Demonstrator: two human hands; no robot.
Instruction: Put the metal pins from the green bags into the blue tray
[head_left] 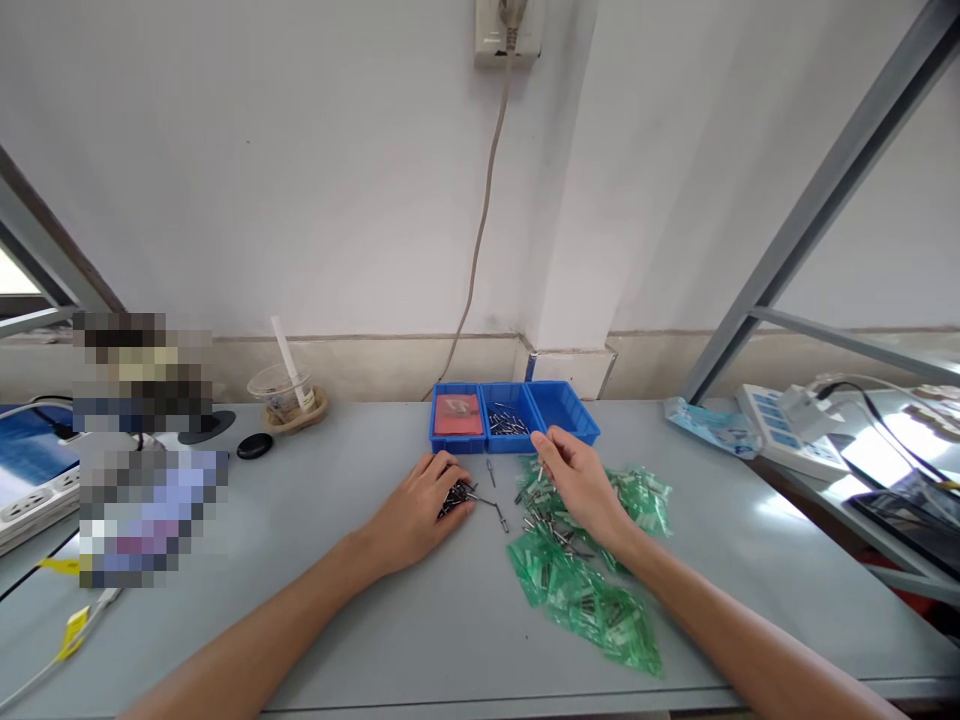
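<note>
My left hand lies on the table with its fingers curled round a small heap of dark metal pins. Held above the green plastic packets, my right hand pinches one small silver metal pin between thumb and fingertips. Two or three loose pins lie between the hands. Under the right hand is a pile of more metal pins, partly covered by the wrist. Green plastic packets with small pieces inside lie around that pile.
Behind the hands stand three joined blue bins: one holds a red packet, the middle bin several pins. A plastic cup with a straw and a black round lid are at the left. Power strips stand at both sides.
</note>
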